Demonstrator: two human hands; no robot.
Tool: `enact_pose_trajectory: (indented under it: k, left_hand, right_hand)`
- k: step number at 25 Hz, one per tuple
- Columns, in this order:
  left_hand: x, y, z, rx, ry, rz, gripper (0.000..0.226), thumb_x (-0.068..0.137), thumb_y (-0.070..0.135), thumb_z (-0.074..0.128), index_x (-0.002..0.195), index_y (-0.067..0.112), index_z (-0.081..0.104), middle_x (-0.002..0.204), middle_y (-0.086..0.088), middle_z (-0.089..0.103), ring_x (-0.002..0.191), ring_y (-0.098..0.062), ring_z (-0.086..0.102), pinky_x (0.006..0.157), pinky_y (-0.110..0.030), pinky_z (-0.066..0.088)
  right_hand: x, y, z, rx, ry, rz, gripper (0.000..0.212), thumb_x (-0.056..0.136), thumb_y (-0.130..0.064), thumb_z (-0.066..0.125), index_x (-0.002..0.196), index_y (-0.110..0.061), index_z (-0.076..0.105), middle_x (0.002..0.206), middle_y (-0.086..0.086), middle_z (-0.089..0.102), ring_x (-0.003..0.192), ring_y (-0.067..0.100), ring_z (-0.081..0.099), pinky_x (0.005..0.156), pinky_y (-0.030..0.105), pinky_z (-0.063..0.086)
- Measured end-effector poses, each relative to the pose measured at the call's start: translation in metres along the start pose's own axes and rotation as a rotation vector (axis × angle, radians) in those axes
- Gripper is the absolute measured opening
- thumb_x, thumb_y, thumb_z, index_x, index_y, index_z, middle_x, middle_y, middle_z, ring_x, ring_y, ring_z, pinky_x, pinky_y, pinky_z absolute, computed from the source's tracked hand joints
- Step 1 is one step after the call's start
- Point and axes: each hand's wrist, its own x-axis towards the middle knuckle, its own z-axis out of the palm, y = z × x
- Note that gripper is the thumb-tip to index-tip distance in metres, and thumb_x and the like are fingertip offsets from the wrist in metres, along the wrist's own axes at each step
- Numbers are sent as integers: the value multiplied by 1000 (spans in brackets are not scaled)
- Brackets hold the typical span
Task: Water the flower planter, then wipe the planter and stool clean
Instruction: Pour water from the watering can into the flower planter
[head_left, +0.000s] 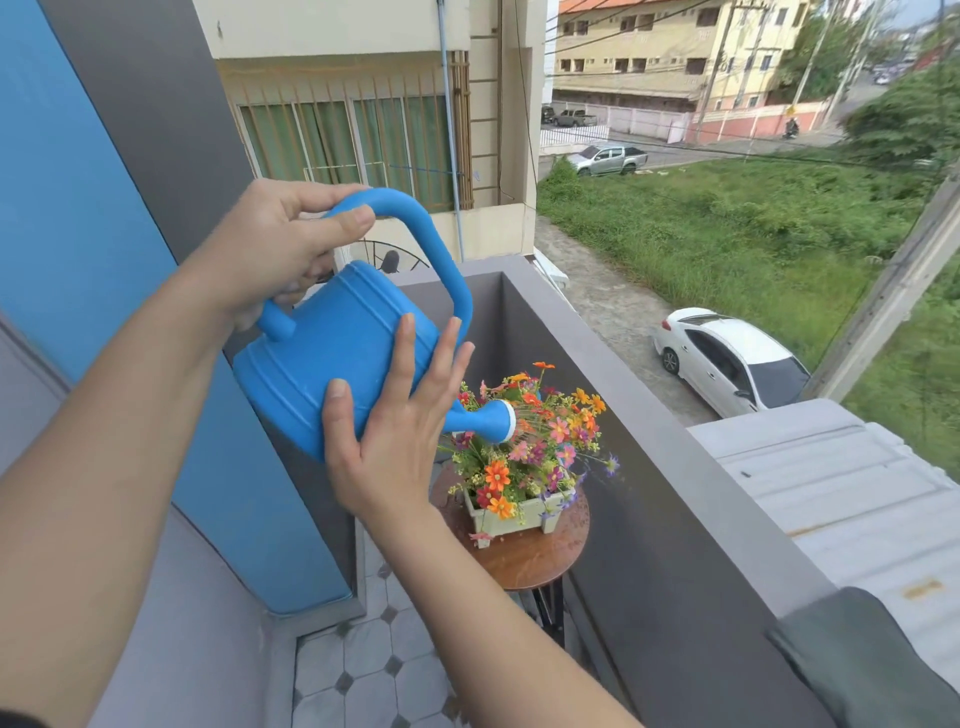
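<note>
A blue plastic watering can (332, 358) is tilted spout-down over the flowers. My left hand (275, 244) grips its arched handle from above. My right hand (395, 421) presses flat against the can's underside with fingers spread, holding it up. The white-tipped rose on the spout (501, 421) sits just above the blooms, and thin streams of water fall from it. Below stands a pale square planter (514, 514) full of orange, pink and purple flowers (540, 441). It rests on a round wooden stool (524, 556) whose top looks wet with drops.
A grey balcony parapet (675, 467) runs along the right, close behind the stool. A blue wall panel (78, 208) stands on the left. A grey-green cloth (862, 654) hangs over the parapet at lower right. White patterned floor tiles (374, 665) lie below.
</note>
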Motion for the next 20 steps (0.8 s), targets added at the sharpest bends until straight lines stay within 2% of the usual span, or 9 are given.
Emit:
enact_pose_trajectory:
  k: [2,4,8,11,13,16,20]
  left_hand:
    - [1,-4,1,-39,54,17,19,88,36,61,105,40,68,42,11,30,38,-7,22,35,-14,18]
    - [1,-7,0,-54,88,28,20,88,36,61,107,38,68,43,9,29,37,-7,22,35,-15,18]
    - [2,-8,-9,-11,69,16,19,88,35,62,106,36,68,42,10,30,36,-6,22,36,-15,18]
    - [2,-7,-14,5,12,-21,24,87,34,63,111,32,67,42,11,29,36,-5,22,35,-13,18]
    - [1,-8,-14,-1,-28,-29,25,87,33,63,112,31,67,43,10,28,35,-5,22,34,-13,18]
    - [0,-12,-10,-51,-37,-16,22,88,32,62,110,33,67,42,9,28,35,-6,21,35,-14,17]
    - [4,-24,-6,-111,36,-11,26,89,32,61,115,31,65,44,8,27,36,-7,20,36,-16,16]
  right_hand:
    - [9,5,-1,7,-14,2,65,90,-47,38,147,-35,9,159,-10,-12,147,24,-19,117,38,-6]
    - [12,5,1,19,-42,17,63,90,-48,36,147,-36,11,159,-11,-10,147,21,-18,116,31,-9]
    - [8,-3,10,23,-107,55,63,90,-52,31,146,-41,4,157,-18,-18,146,18,-21,110,21,-19]
    - [-4,-10,17,26,-100,75,64,91,-53,30,145,-44,-4,149,-22,-37,145,18,-27,111,23,-21]
    - [-10,-12,19,32,-58,70,64,91,-53,31,144,-45,-5,148,-23,-39,144,18,-28,114,29,-16]
    - [-10,-7,17,1,-7,60,64,92,-50,33,146,-41,2,154,-20,-27,146,20,-24,114,31,-12]
    - [3,4,14,-63,8,55,65,91,-48,35,150,-33,11,161,-4,-10,148,23,-15,116,35,-5]
